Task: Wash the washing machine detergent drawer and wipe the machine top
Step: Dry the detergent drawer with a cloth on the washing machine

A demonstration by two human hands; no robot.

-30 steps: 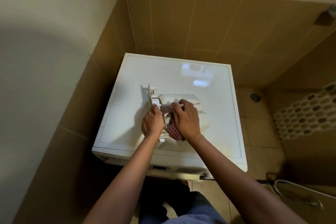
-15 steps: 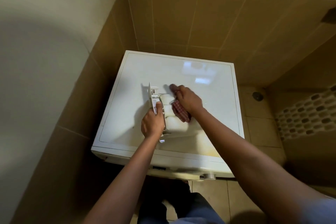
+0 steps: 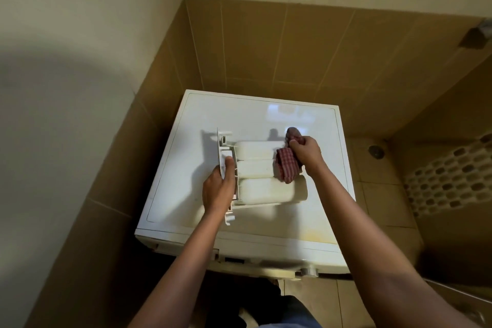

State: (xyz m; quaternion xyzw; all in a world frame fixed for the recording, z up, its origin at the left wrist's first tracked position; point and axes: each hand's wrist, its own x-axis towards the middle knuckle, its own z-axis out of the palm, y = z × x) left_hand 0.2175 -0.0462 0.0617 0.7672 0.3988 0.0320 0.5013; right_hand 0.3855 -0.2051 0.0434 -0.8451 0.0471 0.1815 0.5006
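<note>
On the washing machine top [image 3: 239, 114], about mid-surface: one detergent drawer [image 3: 266, 189] of white moulded plastic. It lies lengthwise left to right, with its front panel standing on edge at the left end and three rounded compartment shells facing up. The left hand [image 3: 218, 190] is wrapped round the front panel, thumb over its face, steadying the piece. The right hand [image 3: 306, 153] is closed round a bunched red checked cloth [image 3: 286, 168], which lies against the right end of the two farther shells. Handling, as judged: light, rigid, hollow. The smooth curved shells are probably slippery when wet, and the thin ribs and clips behind the panel look like the breakable parts. The best hold is the front panel or the long side walls, never the clips. The cloth is soft and limp and should follow the curves. The machine top is glossy, so the drawer may slide on it unless braced.
</note>
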